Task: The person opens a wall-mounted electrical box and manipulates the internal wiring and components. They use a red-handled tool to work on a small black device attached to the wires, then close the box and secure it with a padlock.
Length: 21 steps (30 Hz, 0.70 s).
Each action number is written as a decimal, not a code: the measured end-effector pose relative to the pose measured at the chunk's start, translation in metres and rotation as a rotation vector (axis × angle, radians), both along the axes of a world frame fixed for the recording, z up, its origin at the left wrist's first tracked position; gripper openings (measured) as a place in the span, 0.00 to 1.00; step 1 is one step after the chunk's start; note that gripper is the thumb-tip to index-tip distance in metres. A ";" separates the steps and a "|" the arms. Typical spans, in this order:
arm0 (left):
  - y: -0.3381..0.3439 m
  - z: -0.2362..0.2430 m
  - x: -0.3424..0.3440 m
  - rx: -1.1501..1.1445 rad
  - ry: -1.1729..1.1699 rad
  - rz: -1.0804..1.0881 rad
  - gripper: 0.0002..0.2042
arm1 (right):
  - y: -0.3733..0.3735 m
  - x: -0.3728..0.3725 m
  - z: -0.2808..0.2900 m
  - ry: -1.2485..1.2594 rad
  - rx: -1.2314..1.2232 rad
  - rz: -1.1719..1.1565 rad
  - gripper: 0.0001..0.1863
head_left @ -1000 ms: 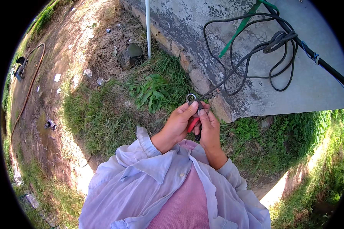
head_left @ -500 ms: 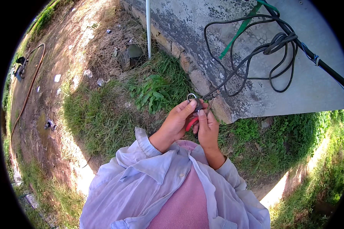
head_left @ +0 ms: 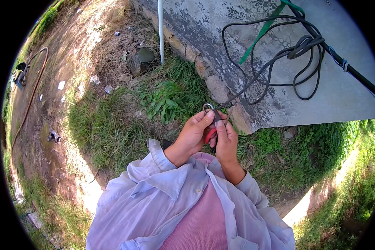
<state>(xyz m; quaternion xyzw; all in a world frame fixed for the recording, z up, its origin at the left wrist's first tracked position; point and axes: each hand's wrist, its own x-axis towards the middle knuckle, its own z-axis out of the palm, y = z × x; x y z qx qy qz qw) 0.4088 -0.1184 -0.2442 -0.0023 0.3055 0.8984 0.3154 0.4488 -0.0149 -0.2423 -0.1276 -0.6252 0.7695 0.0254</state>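
Note:
My left hand [head_left: 196, 133] is closed on a small dark piece with a silver loop, like a padlock [head_left: 215, 116], thumb pressed on its body. My right hand [head_left: 224, 141] is closed beside it, thumb on the lower part of the same piece. A red-handled object [head_left: 210, 136] shows between my hands; its shape is mostly hidden by my fingers. A black cable [head_left: 241, 93] runs from the piece up onto the concrete slab [head_left: 329, 106], where it lies in loose loops.
A thick black pipe [head_left: 346, 66] and green strap [head_left: 262, 31] cross the slab. A white pole [head_left: 161, 33] rises beside a stone [head_left: 146, 55] and grass. A brown hose [head_left: 39, 79] and litter lie on the dirt at left.
My hands have shifted very slightly, still together on the small dark piece. The silver loop sits a little lower than half a second ago.

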 end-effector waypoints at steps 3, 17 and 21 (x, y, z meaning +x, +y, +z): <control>0.000 0.002 -0.001 0.010 -0.033 0.009 0.14 | -0.003 -0.001 0.002 -0.034 -0.054 -0.042 0.13; -0.005 0.005 0.002 0.042 -0.053 -0.012 0.19 | 0.003 0.000 -0.006 -0.192 -0.523 0.045 0.14; -0.007 0.004 0.001 0.051 -0.044 -0.011 0.20 | 0.001 0.002 0.002 -0.263 -0.672 0.070 0.14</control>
